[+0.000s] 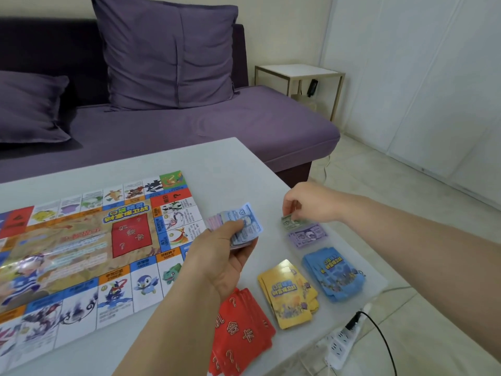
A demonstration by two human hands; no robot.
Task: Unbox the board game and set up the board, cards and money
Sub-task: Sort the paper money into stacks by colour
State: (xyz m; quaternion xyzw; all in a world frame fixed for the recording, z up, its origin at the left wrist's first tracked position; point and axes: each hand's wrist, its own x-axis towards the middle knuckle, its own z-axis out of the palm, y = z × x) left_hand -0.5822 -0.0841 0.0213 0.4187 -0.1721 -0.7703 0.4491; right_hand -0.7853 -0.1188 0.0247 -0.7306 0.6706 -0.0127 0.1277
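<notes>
The colourful game board lies unfolded on the left of the white table. My left hand grips a fanned stack of paper money, a blue note on top and pink ones behind. My right hand pinches a green note at the table surface near the right edge. A purple note pile lies just in front of it. Closer to me sit a blue card deck, a yellow card deck and a red card deck.
A purple sofa with cushions stands behind the table. A small white side table is at the back right. A white power strip with a black cable lies on the floor by the table's right corner.
</notes>
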